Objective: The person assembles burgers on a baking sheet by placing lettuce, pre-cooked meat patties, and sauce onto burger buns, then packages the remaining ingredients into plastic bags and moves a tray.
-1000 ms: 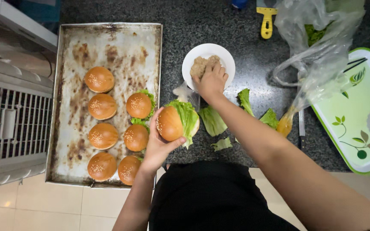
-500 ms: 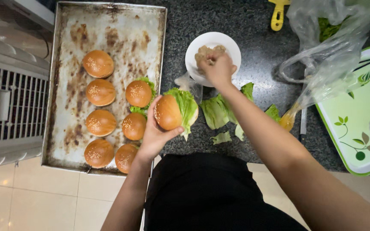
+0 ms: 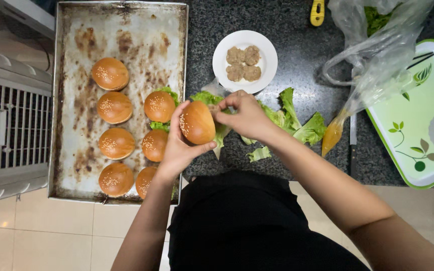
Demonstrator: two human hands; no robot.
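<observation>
Here, left hand [image 3: 179, 145] curled round a sesame bun [image 3: 197, 122] w/ lettuce tucked in, held above counter edge just beside the baking tray [image 3: 71, 165]; right hand [image 3: 244, 114] pinched shut at the bun's side, fingertips touching it; white plate [image 3: 268, 60] w/ patties behind.
</observation>
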